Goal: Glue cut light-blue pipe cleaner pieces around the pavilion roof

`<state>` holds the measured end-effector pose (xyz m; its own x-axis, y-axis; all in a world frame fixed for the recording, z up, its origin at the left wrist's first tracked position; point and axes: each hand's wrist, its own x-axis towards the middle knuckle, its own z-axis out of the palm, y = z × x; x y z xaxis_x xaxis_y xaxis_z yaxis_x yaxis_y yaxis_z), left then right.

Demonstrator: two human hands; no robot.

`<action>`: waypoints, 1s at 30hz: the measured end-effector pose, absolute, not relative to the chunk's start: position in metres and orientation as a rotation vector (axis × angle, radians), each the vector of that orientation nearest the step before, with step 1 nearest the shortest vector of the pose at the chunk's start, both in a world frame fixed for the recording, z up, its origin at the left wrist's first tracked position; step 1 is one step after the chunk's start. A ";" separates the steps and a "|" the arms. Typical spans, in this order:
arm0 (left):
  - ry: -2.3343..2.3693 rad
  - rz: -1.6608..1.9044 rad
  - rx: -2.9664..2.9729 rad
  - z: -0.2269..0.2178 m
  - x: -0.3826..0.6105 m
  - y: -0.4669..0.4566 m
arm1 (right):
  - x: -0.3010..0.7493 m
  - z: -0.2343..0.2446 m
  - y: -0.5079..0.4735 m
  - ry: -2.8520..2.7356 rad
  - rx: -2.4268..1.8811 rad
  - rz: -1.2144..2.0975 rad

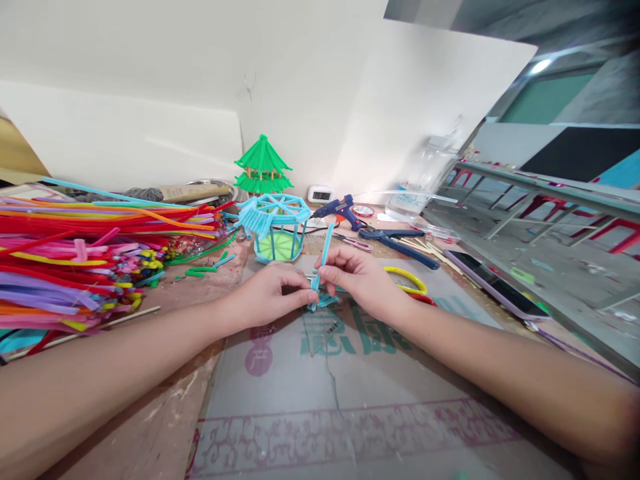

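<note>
Above the printed sheet, my right hand (357, 277) pinches a light blue pipe cleaner (327, 245), whose free end points up. My left hand (275, 293) has its thumb and fingertips closed on the lower part of the same blue pipe cleaner, where a short piece seems to lie alongside. Both sets of fingertips nearly meet. Short blue cut pieces (329, 301) lie on the sheet just below them. Behind my hands stands a small blue pavilion frame (275, 212) with a green floor, part of its roof edge covered in short blue strips.
Bundles of coloured pipe cleaners (75, 267) fill the left side. A green tiered roof (263, 163) rises at the back, near a hot glue gun (337, 210). Blue-handled pliers (400, 243), a yellow-and-red handle loop (417, 283) and a phone (495, 283) lie to the right.
</note>
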<state>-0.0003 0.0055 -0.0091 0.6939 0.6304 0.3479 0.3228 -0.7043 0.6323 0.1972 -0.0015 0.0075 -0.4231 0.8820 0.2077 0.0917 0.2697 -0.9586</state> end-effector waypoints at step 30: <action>0.856 0.733 2.267 -0.008 0.000 0.004 | 0.202 0.010 0.003 -1.931 -1.091 0.958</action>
<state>-0.0005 0.0044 -0.0077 0.6393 0.7170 0.2779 0.3850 -0.6113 0.6914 0.2015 0.0028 0.0097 -0.3917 0.8940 0.2178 0.3678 0.3691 -0.8535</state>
